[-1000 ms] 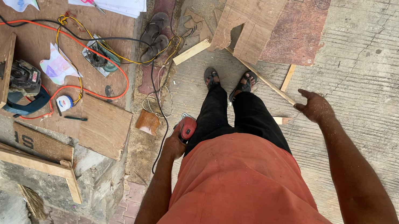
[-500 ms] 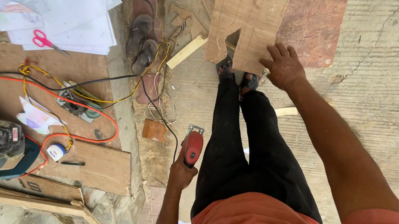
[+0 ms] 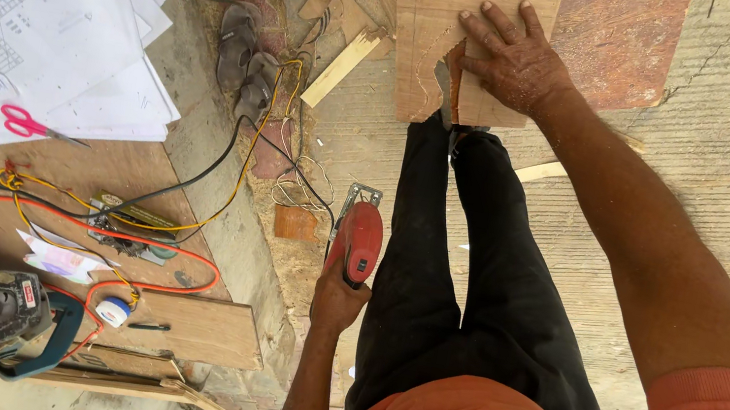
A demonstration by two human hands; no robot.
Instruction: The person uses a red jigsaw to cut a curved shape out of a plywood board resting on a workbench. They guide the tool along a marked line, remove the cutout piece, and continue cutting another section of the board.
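Observation:
My right hand [image 3: 509, 57] lies flat, fingers spread, on a light plywood board [image 3: 438, 18] with a jagged cut edge, which stands on the floor just past my feet. My left hand [image 3: 339, 296] hangs at my side and grips a red jigsaw [image 3: 360, 237] with a metal base plate, pointing down toward the ground. My legs in black trousers [image 3: 434, 267] run between the two hands. A darker reddish board [image 3: 620, 35] lies behind the plywood.
A low workbench [image 3: 194, 325] at left carries paper sheets [image 3: 54, 40], pink scissors [image 3: 27, 123], orange and yellow cables [image 3: 129, 239] and a circular saw [image 3: 1, 311]. Sandals [image 3: 245, 64], wood offcuts [image 3: 341, 66] and tangled wire [image 3: 293, 187] lie on the concrete floor.
My right hand has reached forward and settled flat on the plywood board. The view has tilted closer to the board. The left hand still carries the jigsaw.

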